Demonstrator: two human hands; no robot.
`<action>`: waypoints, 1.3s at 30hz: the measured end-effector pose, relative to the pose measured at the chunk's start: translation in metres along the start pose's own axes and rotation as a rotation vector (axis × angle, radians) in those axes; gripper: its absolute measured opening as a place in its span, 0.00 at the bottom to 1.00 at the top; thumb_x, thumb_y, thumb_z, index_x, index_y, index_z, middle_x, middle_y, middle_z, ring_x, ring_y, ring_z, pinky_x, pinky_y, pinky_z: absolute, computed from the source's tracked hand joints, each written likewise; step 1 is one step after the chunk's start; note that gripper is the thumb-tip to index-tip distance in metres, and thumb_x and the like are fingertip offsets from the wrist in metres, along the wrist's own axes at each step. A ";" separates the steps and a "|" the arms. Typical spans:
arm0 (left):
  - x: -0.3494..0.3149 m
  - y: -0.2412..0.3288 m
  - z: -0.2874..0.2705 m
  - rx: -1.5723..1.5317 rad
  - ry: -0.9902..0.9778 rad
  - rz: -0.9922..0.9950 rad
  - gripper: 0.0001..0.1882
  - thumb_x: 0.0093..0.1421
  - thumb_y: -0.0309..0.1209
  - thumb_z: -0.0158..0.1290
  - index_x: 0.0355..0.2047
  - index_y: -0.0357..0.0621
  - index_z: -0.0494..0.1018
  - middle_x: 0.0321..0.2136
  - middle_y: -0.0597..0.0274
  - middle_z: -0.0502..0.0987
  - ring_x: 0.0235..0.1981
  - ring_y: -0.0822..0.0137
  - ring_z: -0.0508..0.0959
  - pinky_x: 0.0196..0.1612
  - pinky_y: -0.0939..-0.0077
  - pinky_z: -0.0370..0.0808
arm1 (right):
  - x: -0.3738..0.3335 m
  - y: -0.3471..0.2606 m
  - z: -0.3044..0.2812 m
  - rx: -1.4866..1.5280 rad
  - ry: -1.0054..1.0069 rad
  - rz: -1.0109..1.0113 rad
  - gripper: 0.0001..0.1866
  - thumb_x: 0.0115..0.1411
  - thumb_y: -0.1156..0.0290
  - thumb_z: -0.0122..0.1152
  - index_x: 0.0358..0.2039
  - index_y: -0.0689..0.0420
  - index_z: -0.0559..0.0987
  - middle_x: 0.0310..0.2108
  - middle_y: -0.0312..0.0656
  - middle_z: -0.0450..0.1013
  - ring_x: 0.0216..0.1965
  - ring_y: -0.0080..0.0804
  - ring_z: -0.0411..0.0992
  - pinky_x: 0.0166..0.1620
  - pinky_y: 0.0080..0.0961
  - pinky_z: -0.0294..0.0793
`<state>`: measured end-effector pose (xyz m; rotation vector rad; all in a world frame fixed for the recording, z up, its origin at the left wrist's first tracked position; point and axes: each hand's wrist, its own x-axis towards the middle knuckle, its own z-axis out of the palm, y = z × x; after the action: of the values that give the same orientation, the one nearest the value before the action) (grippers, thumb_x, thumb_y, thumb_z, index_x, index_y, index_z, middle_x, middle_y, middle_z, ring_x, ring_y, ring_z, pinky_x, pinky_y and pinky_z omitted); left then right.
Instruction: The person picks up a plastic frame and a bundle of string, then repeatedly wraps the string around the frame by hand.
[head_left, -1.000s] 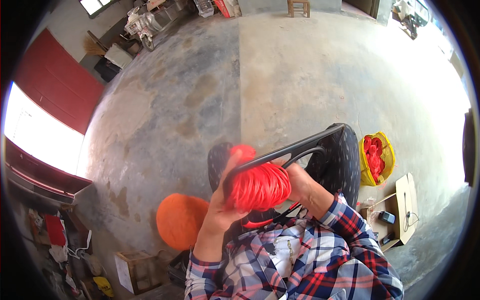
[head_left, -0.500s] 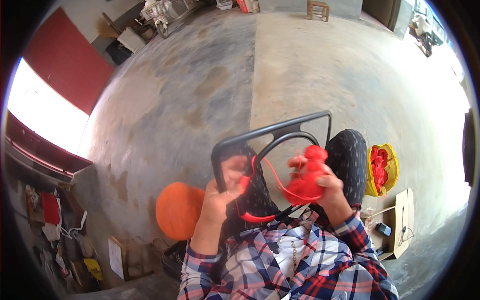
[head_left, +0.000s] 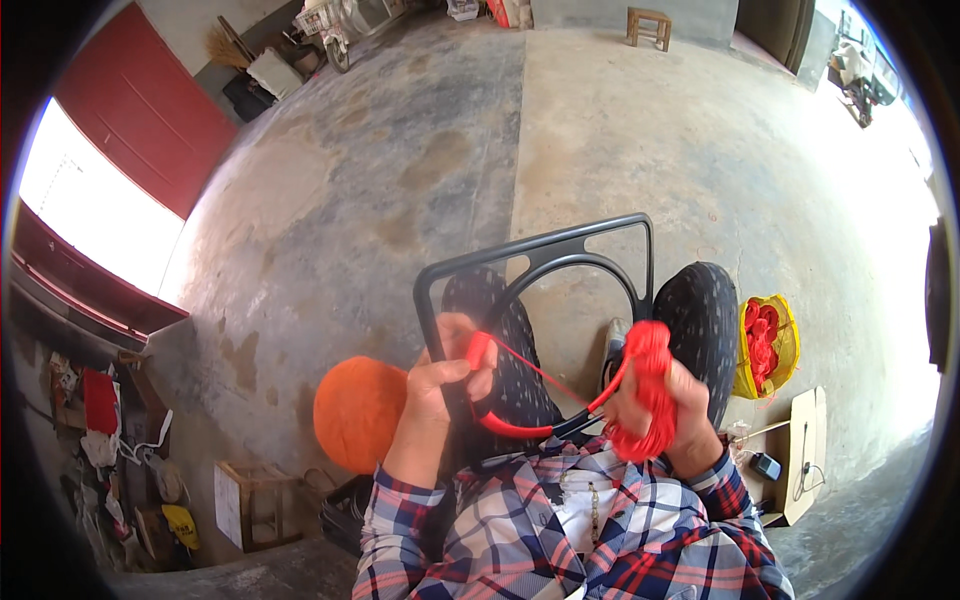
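Note:
A black plastic frame (head_left: pixel 535 255) with a rounded inner ring stands tilted over my lap. Red cord is wound round part of the ring, making a smooth red stretch (head_left: pixel 515 427) along its lower edge. My left hand (head_left: pixel 432 388) is closed on the frame's left side, fingers by another red-wrapped spot. My right hand (head_left: pixel 690 408) grips a thick bundle of red cord (head_left: pixel 648 395) at the ring's right side; motion blurs its fingers a little. A single strand of cord (head_left: pixel 537 372) runs taut across the ring between my hands.
A yellow bag (head_left: pixel 785 345) of red cord stands right of my knee, near an open cardboard box (head_left: pixel 803 455). On my left are an orange round seat (head_left: pixel 362 415) and a wooden stool (head_left: pixel 240 505). Another small stool (head_left: pixel 650 25) stands far off.
My right hand has moved slightly right and down with the cord bundle, which now hangs upright. The loose strand has straightened. The frame has shifted slightly left.

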<state>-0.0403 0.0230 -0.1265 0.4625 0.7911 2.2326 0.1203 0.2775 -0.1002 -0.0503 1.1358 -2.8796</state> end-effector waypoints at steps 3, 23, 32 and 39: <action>0.000 0.004 0.014 0.015 0.034 -0.017 0.25 0.54 0.34 0.57 0.51 0.42 0.68 0.35 0.40 0.73 0.21 0.65 0.72 0.22 0.75 0.65 | 0.013 -0.001 -0.042 0.248 0.099 0.028 0.24 0.62 0.54 0.53 0.48 0.62 0.69 0.21 0.41 0.69 0.24 0.32 0.69 0.37 0.32 0.71; -0.006 -0.019 0.080 -0.060 0.165 -0.100 0.17 0.62 0.37 0.52 0.43 0.36 0.74 0.32 0.60 0.76 0.29 0.69 0.75 0.28 0.78 0.69 | 0.076 0.032 -0.021 0.470 -0.197 0.108 0.18 0.56 0.64 0.60 0.42 0.63 0.75 0.40 0.47 0.76 0.43 0.38 0.75 0.51 0.34 0.72; -0.009 -0.025 0.087 0.069 0.195 -0.216 0.24 0.60 0.44 0.51 0.44 0.32 0.74 0.39 0.55 0.78 0.37 0.68 0.78 0.40 0.76 0.74 | 0.083 0.015 0.015 0.322 -0.185 0.201 0.31 0.51 0.63 0.65 0.53 0.65 0.70 0.50 0.50 0.71 0.53 0.40 0.70 0.61 0.37 0.62; -0.006 -0.011 0.044 0.082 0.106 -0.102 0.21 0.63 0.44 0.51 0.40 0.34 0.71 0.27 0.50 0.73 0.16 0.68 0.68 0.13 0.78 0.59 | 0.060 0.017 -0.038 0.162 0.080 -0.084 0.26 0.56 0.58 0.57 0.47 0.67 0.72 0.48 0.49 0.72 0.50 0.43 0.70 0.58 0.38 0.65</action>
<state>-0.0068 0.0425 -0.1015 0.3369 0.9440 2.1504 0.0592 0.2877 -0.1387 0.0242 0.9292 -3.0633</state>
